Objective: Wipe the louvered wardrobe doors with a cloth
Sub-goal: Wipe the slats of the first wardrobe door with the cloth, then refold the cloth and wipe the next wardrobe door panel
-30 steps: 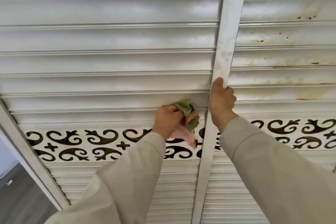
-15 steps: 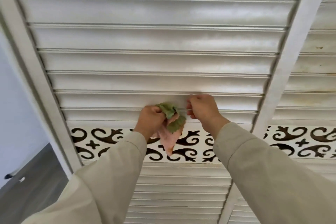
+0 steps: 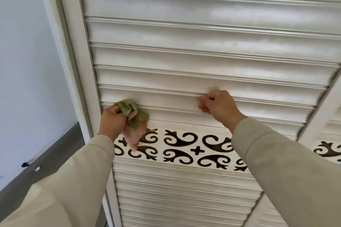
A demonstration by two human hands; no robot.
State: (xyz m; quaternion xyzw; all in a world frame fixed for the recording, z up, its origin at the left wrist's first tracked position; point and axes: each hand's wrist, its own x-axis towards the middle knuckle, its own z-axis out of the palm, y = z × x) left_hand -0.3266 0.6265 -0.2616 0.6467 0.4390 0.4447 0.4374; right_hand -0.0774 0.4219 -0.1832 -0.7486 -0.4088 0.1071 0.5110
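The cloth [image 3: 133, 118], green and pink and bunched up, is gripped in the left hand [image 3: 112, 121] and pressed against a low slat of the louvered door [image 3: 203, 57], close to the door's left frame edge [image 3: 81, 72]; a pink tail of it hangs below the hand over the scrollwork band [image 3: 184, 145]. Well to the right of it on the same door, the right hand [image 3: 218, 106] has its fingers curled over the lip of a slat, gripping it. Both arms wear beige sleeves [image 3: 276, 162]. Left of the left hand are a pale wall [image 3: 22, 61] and a grey floor [image 3: 42, 160].
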